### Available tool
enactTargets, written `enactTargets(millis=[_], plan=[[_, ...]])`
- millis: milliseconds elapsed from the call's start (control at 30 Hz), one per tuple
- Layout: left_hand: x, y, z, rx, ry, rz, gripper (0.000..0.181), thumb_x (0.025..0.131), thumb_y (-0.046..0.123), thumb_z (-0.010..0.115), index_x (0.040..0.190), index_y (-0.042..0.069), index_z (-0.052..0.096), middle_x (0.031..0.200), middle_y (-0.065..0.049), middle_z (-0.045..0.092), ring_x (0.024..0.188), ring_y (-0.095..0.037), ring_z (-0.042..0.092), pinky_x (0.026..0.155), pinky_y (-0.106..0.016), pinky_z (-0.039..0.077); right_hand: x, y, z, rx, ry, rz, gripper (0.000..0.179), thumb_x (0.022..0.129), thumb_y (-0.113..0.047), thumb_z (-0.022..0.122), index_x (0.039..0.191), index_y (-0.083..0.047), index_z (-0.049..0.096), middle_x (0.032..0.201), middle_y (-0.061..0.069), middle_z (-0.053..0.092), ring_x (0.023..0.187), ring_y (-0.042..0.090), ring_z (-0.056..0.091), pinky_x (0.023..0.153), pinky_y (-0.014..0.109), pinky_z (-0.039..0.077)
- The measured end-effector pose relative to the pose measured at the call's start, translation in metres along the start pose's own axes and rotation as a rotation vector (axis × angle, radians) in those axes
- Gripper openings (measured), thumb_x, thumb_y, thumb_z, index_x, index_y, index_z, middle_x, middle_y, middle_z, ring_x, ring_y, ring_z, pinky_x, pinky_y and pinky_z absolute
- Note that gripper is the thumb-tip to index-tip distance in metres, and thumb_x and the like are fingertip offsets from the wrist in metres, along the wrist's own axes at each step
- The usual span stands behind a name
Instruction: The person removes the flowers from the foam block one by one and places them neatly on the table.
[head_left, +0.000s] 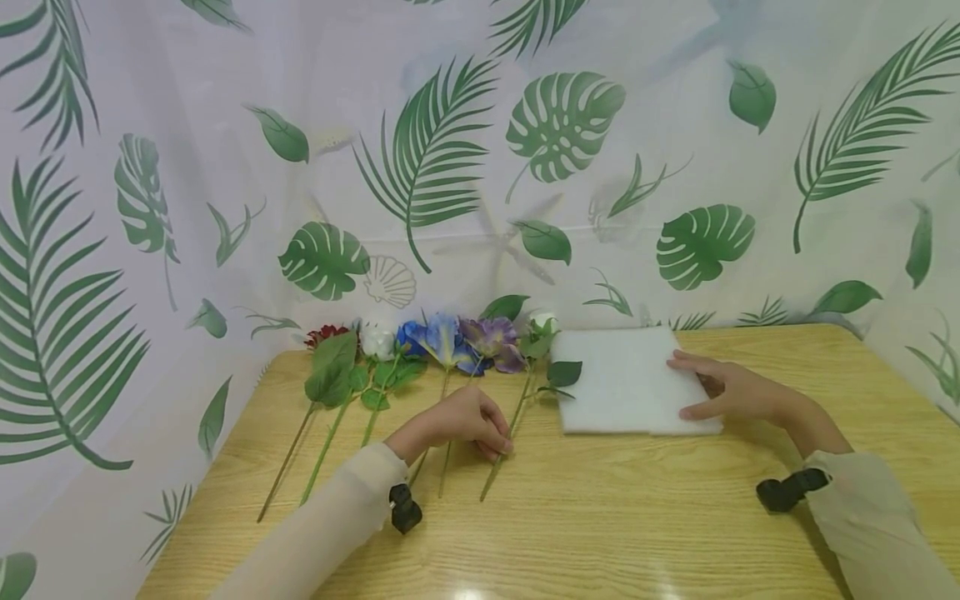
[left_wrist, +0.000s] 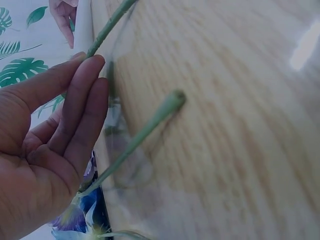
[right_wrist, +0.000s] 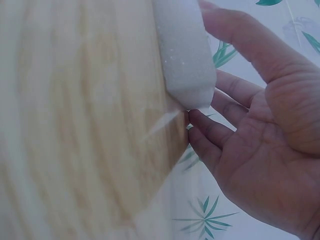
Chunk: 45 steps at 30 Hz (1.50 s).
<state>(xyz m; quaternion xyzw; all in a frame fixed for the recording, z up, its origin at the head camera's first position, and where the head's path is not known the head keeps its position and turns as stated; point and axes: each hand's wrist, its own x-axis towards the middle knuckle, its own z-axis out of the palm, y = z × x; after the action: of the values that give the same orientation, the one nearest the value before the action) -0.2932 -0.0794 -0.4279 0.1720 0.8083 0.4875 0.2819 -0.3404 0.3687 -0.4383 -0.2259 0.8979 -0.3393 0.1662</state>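
My left hand pinches, between thumb and fingertips, the green stem of a white flower, the rightmost in a row of flowers. The pinched stem shows close up in the left wrist view, with another stem end lying below it. The flower's leaves overlap the left edge of a white foam block that lies flat on the table. At the block's right edge is my right hand, its fingers and thumb spread and touching it. The right wrist view shows the fingertips at a corner of the foam.
Left of the held flower lie a purple flower, a blue flower, a white rose and a dark red flower, stems toward me. The wooden table meets a leaf-printed curtain at its back and left.
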Motion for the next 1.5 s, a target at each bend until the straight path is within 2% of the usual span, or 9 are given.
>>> enactTargets(millis=[367, 633, 967, 1167, 1500], plan=[[-0.001, 0.000, 0.003, -0.009, -0.034, -0.017, 0.009, 0.087, 0.004, 0.079, 0.091, -0.004, 0.076, 0.083, -0.013, 0.078, 0.062, -0.010, 0.072, 0.071, -0.035, 0.065, 0.000, -0.001, 0.000, 0.008, -0.003, 0.008, 0.088, 0.088, -0.029, 0.080, 0.158, -0.002, 0.033, 0.166, 0.029, 0.017, 0.150, 0.056, 0.017, 0.092, -0.005, 0.025], [0.003, -0.002, 0.002, -0.036, -0.052, -0.021, 0.009, 0.089, 0.004, 0.077, 0.092, -0.004, 0.077, 0.078, -0.010, 0.077, 0.061, -0.011, 0.072, 0.068, -0.035, 0.065, -0.002, -0.006, 0.000, 0.025, -0.004, 0.010, 0.089, 0.088, -0.027, 0.081, 0.158, -0.001, 0.033, 0.166, 0.030, 0.015, 0.150, 0.057, 0.015, 0.092, -0.006, 0.024], [0.006, 0.000, 0.001, -0.026, -0.027, -0.022, 0.018, 0.098, 0.010, 0.068, 0.106, -0.003, 0.076, 0.082, -0.011, 0.077, 0.063, -0.012, 0.071, 0.067, -0.033, 0.064, -0.002, -0.006, 0.000, 0.027, 0.001, 0.007, 0.088, 0.088, -0.027, 0.081, 0.157, -0.001, 0.034, 0.167, 0.030, 0.015, 0.150, 0.057, 0.014, 0.091, -0.007, 0.022], [0.005, 0.003, 0.003, -0.022, -0.043, -0.024, 0.017, 0.096, 0.010, 0.070, 0.102, -0.004, 0.078, 0.080, -0.014, 0.077, 0.062, -0.011, 0.071, 0.067, -0.033, 0.064, -0.004, -0.008, 0.001, 0.022, 0.003, 0.013, 0.087, 0.088, -0.028, 0.080, 0.158, -0.002, 0.034, 0.167, 0.029, 0.016, 0.150, 0.057, 0.015, 0.091, -0.007, 0.023], [0.007, 0.006, 0.004, -0.035, -0.087, -0.053, 0.015, 0.095, 0.009, 0.072, 0.098, -0.004, 0.079, 0.071, -0.006, 0.075, 0.061, -0.012, 0.072, 0.065, -0.033, 0.064, -0.003, -0.008, 0.000, -0.012, 0.012, 0.011, 0.086, 0.088, -0.030, 0.080, 0.157, -0.004, 0.036, 0.167, 0.028, 0.018, 0.151, 0.056, 0.017, 0.092, -0.006, 0.022]])
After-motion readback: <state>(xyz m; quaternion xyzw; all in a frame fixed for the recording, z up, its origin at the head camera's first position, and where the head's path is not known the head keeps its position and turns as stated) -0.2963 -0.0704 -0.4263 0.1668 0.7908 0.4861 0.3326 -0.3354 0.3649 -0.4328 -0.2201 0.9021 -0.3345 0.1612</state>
